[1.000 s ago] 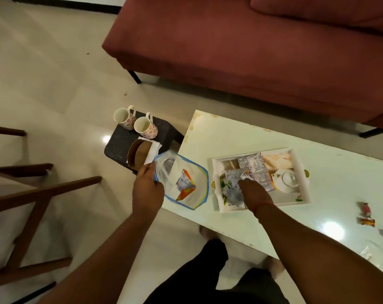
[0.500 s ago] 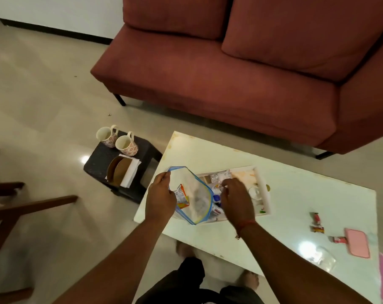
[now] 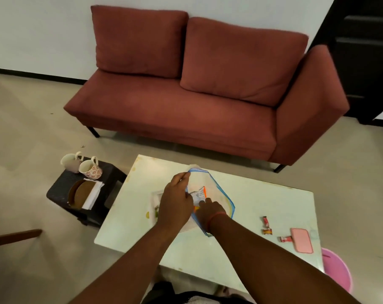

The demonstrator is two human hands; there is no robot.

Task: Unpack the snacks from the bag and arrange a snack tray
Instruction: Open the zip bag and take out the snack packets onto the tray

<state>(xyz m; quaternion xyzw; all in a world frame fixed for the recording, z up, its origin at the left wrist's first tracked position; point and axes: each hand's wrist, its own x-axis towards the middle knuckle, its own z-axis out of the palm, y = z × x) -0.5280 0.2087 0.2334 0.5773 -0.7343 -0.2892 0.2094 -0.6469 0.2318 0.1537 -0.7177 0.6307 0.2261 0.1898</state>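
Note:
A clear zip bag (image 3: 220, 195) with a blue rim hangs over the white table (image 3: 263, 200), its mouth facing me. My left hand (image 3: 175, 201) pinches the bag's upper rim and holds it up. My right hand (image 3: 208, 210) is inside the mouth, fingers stretched toward an orange-and-white snack packet (image 3: 199, 193) in the bag. The white tray (image 3: 156, 197) lies under my hands and the bag; only its left edge shows.
Three small wrapped candies (image 3: 267, 226) and a pink phone (image 3: 301, 240) lie on the table's right side. A black stool (image 3: 111, 178) at the left carries two mugs (image 3: 90, 170), brown discs and napkins. A red sofa (image 3: 186, 106) stands behind, a pink bucket (image 3: 337, 270) at the right.
My left hand carried the bag to the right, over the tray. My right hand left the packets in the tray and went into the bag's mouth. The view tilted up.

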